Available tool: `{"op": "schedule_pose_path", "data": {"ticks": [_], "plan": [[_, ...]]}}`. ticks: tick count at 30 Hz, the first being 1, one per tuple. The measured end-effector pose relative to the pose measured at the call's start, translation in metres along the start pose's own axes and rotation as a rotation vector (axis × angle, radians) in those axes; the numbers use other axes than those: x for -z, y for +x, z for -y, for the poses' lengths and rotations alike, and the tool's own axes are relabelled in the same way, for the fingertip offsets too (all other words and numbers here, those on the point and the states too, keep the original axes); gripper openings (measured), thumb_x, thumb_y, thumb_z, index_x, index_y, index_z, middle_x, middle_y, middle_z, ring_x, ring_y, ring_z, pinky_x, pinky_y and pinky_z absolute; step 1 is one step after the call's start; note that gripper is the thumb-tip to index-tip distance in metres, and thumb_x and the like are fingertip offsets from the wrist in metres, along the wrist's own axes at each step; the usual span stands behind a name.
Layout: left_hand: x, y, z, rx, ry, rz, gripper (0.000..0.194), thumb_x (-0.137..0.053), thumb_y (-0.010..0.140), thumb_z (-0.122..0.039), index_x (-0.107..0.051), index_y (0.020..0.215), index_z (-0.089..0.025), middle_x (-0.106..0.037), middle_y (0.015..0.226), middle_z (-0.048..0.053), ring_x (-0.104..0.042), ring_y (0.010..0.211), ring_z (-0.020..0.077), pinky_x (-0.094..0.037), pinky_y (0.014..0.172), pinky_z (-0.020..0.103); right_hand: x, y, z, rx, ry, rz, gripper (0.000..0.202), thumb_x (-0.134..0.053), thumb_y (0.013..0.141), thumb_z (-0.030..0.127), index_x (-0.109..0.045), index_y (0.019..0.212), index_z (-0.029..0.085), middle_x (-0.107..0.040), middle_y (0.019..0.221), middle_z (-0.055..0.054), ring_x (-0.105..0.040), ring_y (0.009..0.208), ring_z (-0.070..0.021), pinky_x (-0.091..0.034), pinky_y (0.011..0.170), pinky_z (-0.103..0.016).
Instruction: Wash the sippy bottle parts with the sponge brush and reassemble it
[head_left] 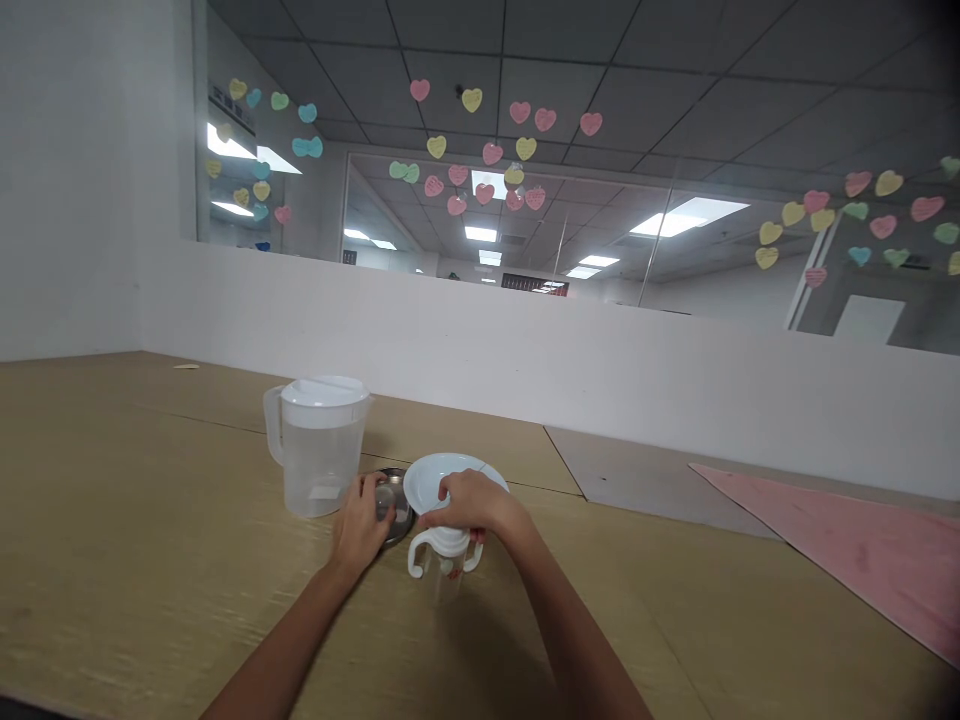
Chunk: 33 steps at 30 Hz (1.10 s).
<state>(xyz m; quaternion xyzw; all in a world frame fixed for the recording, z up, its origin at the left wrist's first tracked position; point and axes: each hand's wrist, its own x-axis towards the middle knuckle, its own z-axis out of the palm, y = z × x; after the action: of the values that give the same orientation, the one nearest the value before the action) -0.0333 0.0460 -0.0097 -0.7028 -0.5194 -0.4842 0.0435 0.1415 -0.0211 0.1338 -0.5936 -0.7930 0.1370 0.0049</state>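
My left hand (361,522) curls over the near left part of a round metal dish (401,518), its thumb and fingers bent onto it. What lies in the dish's middle is hard to make out. My right hand (474,502) reaches down over the white lid of a clear two-handled cup (448,560), thumb at the lid's left side; some fingers are hidden. Red print shows on the cup's body. Just behind the lid, a pale blue bowl (442,467) partly disappears behind my right hand. Left of the dish stands a translucent pitcher (321,460) with a white lid.
The brown tabletop (150,540) runs back to a white wall (465,350). On the right lie a grey panel (645,480) and a pink sheet (862,550). Heart-shaped notes (493,154) stick to the window above.
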Motion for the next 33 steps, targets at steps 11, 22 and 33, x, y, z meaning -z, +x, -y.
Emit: {"op": "schedule_pose_path", "data": {"ticks": [11,22,33], "plan": [[0.008,-0.007,-0.020,-0.338,-0.214,-0.281,0.032,-0.039,0.087,-0.018,-0.038,0.118,-0.016,-0.044,0.109,0.013,-0.044,0.106,0.0212,-0.046,0.086,0.039,-0.006,0.003,0.008,0.006,-0.166,-0.263,0.068,-0.057,0.062,0.063,-0.053,0.113,0.017,-0.063,0.098,-0.012,-0.058,0.091,-0.0289,-0.043,0.071,-0.034],[0.006,-0.009,-0.027,-0.284,-0.239,-0.221,0.032,-0.036,0.088,-0.025,-0.034,0.119,-0.017,-0.041,0.117,0.013,-0.044,0.111,0.0220,-0.043,0.090,0.041,-0.016,0.014,0.011,0.336,0.009,-0.349,0.050,-0.060,0.067,0.030,-0.048,0.115,0.023,-0.059,0.102,-0.005,-0.055,0.090,-0.0220,-0.038,0.073,-0.028],[-0.002,-0.002,-0.008,-0.039,-0.122,0.052,0.032,-0.031,0.090,-0.034,-0.046,0.111,-0.015,-0.053,0.106,0.011,-0.050,0.100,0.0229,-0.041,0.088,0.042,0.028,-0.024,-0.007,0.336,0.278,-0.315,0.059,-0.063,0.062,0.021,-0.037,0.115,0.023,-0.051,0.101,-0.002,-0.052,0.087,-0.0155,-0.039,0.072,-0.025]]}}
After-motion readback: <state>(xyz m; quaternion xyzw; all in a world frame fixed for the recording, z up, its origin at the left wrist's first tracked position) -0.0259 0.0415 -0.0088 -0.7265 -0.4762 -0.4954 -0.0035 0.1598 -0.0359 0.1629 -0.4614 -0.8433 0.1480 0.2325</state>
